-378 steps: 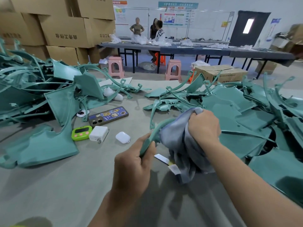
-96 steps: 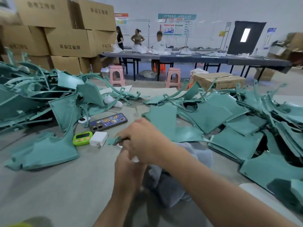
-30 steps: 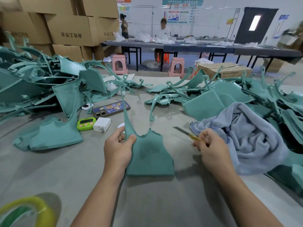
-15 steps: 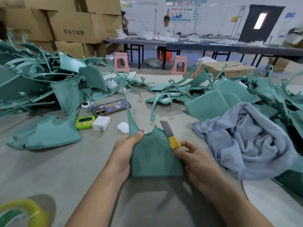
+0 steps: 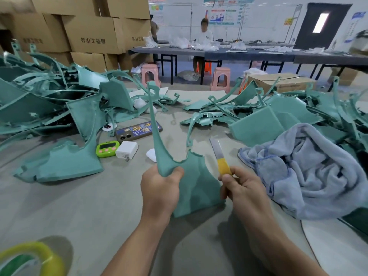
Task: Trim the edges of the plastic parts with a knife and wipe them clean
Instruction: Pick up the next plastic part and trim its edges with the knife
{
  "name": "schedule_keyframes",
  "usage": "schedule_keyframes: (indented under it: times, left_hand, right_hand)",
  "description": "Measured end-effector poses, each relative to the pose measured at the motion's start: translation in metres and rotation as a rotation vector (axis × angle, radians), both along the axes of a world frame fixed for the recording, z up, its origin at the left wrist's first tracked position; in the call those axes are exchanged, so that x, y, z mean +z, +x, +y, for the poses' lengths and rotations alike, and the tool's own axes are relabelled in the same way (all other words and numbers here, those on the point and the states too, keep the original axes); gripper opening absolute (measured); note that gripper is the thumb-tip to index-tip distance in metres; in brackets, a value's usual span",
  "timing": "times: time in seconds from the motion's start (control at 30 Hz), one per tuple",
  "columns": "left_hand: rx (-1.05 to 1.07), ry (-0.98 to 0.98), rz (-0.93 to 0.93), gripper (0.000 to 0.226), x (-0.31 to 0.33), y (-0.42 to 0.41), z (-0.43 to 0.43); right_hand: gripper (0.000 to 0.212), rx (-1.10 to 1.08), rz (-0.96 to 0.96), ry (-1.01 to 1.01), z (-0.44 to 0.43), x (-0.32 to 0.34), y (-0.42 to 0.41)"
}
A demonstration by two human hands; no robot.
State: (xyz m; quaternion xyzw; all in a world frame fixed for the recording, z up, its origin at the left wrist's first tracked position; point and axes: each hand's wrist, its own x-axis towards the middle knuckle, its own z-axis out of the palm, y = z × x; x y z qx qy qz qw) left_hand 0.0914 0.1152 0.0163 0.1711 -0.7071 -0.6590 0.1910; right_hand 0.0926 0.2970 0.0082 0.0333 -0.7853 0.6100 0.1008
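Note:
My left hand (image 5: 159, 188) grips a teal plastic part (image 5: 194, 186) at its left edge and holds it upright, its long thin arm pointing up and away from me. My right hand (image 5: 242, 188) holds a knife (image 5: 220, 158) with a yellow handle and a bare metal blade, the blade pointing up beside the part's right edge. A grey-blue cloth (image 5: 306, 172) lies crumpled on the table to the right of my right hand. Piles of teal parts lie at the left (image 5: 45, 108) and at the right (image 5: 278, 116).
A phone (image 5: 138, 131), a green timer (image 5: 107, 149), a white charger (image 5: 126, 149) and a small white case (image 5: 151, 155) lie behind the held part. A tape roll (image 5: 29, 259) sits at the bottom left. Cardboard boxes (image 5: 93, 34) stand behind; a person sits at a far table (image 5: 249, 52).
My right hand has raised the knife a little along the part's right edge. My left hand keeps its grip on the part, which stays upright.

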Motion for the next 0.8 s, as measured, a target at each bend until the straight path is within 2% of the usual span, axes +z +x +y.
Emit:
schedule_keyframes:
  times: [0.13, 0.27, 0.53, 0.7, 0.8]
  left_hand:
    - [0.065, -0.053, 0.001, 0.013, 0.002, 0.003, -0.001]
    - [0.097, -0.079, 0.016, 0.022, 0.002, 0.004, 0.0]
    - [0.129, -0.197, 0.031, 0.032, -0.001, 0.004, 0.001]
    - [0.134, -0.219, 0.026, 0.031, -0.001, 0.001, 0.001]
    - [0.134, -0.225, 0.025, 0.031, -0.001, 0.001, 0.001]
  right_hand:
    - [0.017, 0.038, -0.066, -0.122, -0.005, 0.004, 0.001]
    - [0.024, 0.019, -0.068, -0.115, -0.013, 0.001, 0.0]
    - [0.023, 0.074, -0.041, 0.082, -0.022, 0.0, 0.003]
    - [0.027, -0.154, -0.028, 0.34, -0.01, 0.003, -0.003]
    - [0.023, -0.07, 0.004, 0.159, -0.017, 0.006, 0.006]
